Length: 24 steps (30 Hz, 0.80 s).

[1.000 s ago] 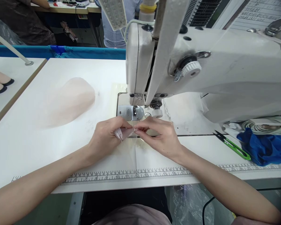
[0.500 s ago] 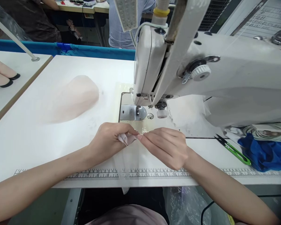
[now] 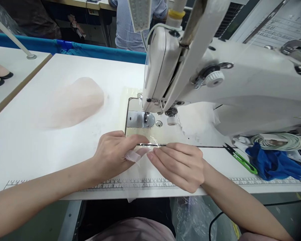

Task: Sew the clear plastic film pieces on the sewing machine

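Observation:
Thin, sheer whitish fabric (image 3: 133, 156) is bunched in my left hand (image 3: 114, 152), its folds showing between thumb and fingers. My right hand (image 3: 180, 164) pinches the edge of the same fabric with thumb and fingertips, a short span from the left. Part of the cloth hangs over the table's front edge, hard to make out against the white top. Both hands are just in front of the sewing machine's metal needle plate (image 3: 136, 119). Above the plate stands the white sewing machine head (image 3: 157, 73).
A sheer beige fabric piece (image 3: 80, 100) lies flat at the left. Green thread snips (image 3: 243, 160) and a blue cloth (image 3: 268, 164) lie at the right. A printed ruler (image 3: 110, 186) runs along the front edge. Beyond the blue fabric barrier (image 3: 97, 55) is a person in a striped shirt (image 3: 129, 26).
My fingertips have moved slightly apart, with the fabric edge now showing between them. My right hand has come down a little. The whole view has shifted slightly.

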### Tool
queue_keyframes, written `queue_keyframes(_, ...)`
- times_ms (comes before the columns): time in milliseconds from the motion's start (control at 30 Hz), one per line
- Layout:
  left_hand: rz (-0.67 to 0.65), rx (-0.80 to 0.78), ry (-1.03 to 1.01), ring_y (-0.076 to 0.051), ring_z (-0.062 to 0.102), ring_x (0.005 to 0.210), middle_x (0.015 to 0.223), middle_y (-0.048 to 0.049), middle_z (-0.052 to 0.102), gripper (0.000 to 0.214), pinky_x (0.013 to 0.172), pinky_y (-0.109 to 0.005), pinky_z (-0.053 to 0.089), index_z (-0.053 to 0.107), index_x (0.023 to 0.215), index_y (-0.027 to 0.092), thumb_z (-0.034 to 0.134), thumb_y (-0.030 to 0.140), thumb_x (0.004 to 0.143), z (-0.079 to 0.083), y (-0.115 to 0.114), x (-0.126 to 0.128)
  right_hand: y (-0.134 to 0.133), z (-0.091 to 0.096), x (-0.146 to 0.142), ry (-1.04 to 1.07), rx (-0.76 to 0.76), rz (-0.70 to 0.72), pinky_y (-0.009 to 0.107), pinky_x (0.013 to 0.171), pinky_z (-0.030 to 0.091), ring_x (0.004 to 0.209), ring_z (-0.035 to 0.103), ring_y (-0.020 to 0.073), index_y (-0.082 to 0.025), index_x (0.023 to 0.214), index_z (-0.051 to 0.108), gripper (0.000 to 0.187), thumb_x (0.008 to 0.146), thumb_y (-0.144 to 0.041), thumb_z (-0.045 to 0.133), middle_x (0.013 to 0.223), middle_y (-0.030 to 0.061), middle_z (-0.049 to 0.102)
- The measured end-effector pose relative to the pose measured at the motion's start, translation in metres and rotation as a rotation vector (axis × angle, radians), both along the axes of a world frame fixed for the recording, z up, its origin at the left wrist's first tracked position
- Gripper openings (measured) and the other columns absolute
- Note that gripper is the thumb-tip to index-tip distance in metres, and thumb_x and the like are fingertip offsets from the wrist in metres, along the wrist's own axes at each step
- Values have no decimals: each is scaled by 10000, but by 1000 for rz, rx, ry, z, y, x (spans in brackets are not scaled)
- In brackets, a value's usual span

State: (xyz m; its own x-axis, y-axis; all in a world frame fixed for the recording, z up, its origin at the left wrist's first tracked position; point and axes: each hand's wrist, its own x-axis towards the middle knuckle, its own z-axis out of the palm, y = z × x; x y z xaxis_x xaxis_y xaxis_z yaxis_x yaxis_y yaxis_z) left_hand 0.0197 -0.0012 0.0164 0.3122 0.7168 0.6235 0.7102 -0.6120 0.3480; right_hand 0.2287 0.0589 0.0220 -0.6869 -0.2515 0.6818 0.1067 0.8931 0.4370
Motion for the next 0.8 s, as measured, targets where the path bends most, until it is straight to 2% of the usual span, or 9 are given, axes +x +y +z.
queue_keyframes(200,-57,14,7,-67,438,383,464,109,490,30,482,-211,391,572,917,209,593,231,915,0,1,0,-1,4,-1,6,-24,27,197,525,552,710,696,117,-216,716,731,165,824,-113,662,714,-8,727)
queue_keyframes(367,-48,-19,-12,-63,470,390,499,104,545,12,493,-210,400,588,919,214,585,225,919,-2,0,0,-2,4,0,5,-26,11,200,543,552,732,699,111,-231,718,709,169,841,-129,655,722,-26,724)
queue_keyframes(533,-31,-39,-34,-71,458,387,472,103,487,59,481,-189,411,573,889,220,565,264,928,2,1,0,-2,3,1,8,-65,16,216,556,556,776,704,132,-216,748,712,135,831,-120,664,742,-6,723)
queue_keyframes(800,-76,-44,-9,-57,516,429,554,93,622,38,516,-214,400,598,922,207,583,173,916,-6,1,-1,-1,4,-1,13,-18,16,203,527,539,711,687,115,-232,717,736,187,834,-115,649,731,-15,728)
